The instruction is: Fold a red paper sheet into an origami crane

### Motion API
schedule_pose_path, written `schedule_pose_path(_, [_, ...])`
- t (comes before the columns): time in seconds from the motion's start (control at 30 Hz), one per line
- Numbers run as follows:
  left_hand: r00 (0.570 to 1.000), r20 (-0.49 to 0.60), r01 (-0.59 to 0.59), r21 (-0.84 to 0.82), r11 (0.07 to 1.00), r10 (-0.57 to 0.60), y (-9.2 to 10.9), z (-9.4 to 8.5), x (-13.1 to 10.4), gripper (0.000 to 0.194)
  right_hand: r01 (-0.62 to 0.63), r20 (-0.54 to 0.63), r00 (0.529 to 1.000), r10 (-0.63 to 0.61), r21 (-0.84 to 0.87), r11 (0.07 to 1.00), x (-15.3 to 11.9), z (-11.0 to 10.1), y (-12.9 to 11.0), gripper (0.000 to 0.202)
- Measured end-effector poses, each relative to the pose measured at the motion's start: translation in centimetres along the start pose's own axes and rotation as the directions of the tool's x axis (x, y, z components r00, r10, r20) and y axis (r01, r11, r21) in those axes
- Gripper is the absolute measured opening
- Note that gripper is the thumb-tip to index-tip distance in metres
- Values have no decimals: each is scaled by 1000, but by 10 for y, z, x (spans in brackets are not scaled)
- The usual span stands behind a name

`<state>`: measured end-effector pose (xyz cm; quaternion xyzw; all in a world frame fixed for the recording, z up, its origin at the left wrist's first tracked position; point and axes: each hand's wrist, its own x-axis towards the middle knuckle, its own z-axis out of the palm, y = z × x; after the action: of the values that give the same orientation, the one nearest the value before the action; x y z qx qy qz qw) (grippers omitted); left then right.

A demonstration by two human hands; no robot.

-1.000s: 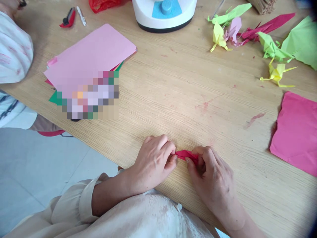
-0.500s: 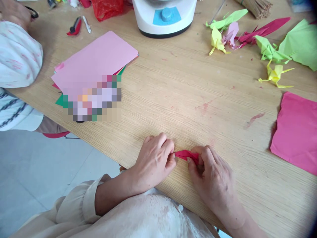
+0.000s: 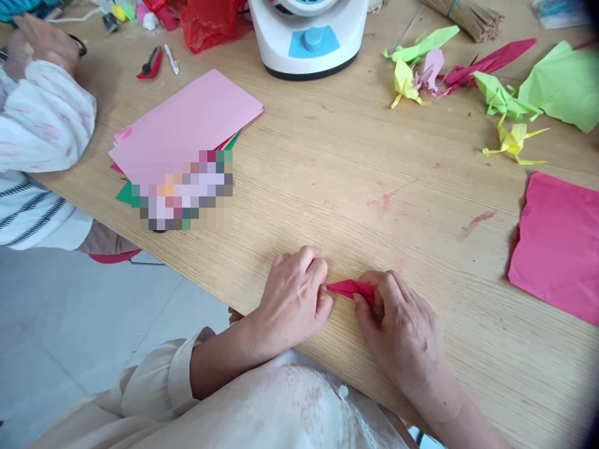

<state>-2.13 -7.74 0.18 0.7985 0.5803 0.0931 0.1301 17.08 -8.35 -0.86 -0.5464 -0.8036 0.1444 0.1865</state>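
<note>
A small folded red paper (image 3: 349, 288) is held just above the table's near edge. My left hand (image 3: 296, 299) pinches its pointed left tip between thumb and curled fingers. The wider right end sits between the thumb and fingers of my right hand (image 3: 405, 327), which partly hide it. At the right lies a torn-edged red paper sheet (image 3: 556, 243), touched by neither hand.
Folded paper figures, among them a yellow one (image 3: 513, 142) and a green one (image 3: 503, 96), lie at the back right. A white appliance (image 3: 311, 40) stands at the back. Pink paper (image 3: 187, 125) tops a stack at left, near another person's sleeve (image 3: 51, 118).
The view has shifted slightly, so the table items appear moved. Both my hands keep their grip on the folded red paper. The other person's arm at the left shows more fully.
</note>
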Motion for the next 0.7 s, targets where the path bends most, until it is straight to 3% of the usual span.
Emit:
schedule_pose_path(0.13, [999, -13, 40, -8, 999, -40, -11, -3, -3, 9, 1, 3, 1000, -1, 6, 1000, 0, 1, 1, 4])
schedule_pose_path(0.27, [998, -67, -4, -85, 996, -2, -12, -7, -4, 18, -1, 5, 1000, 1, 1, 1000, 0, 1, 1, 4])
schedule_pose_path(0.37, [994, -106, -35, -77, 996, 27, -5, -5, 0, 46, 2, -4, 1000, -2, 15, 1000, 1, 1, 1, 4])
schedule_pose_path(0.47, [997, -64, -41, -62, 997, 37, 0, 2, 5, 65, 8, -7, 1000, -8, 28, 1000, 1, 1, 1, 7])
schedule_pose_path(0.7, [1000, 0, -14, -32, 999, 14, 0, 10, 7, 67, 34, 12, 999, -36, 84, 996, 1, -2, 2, 10])
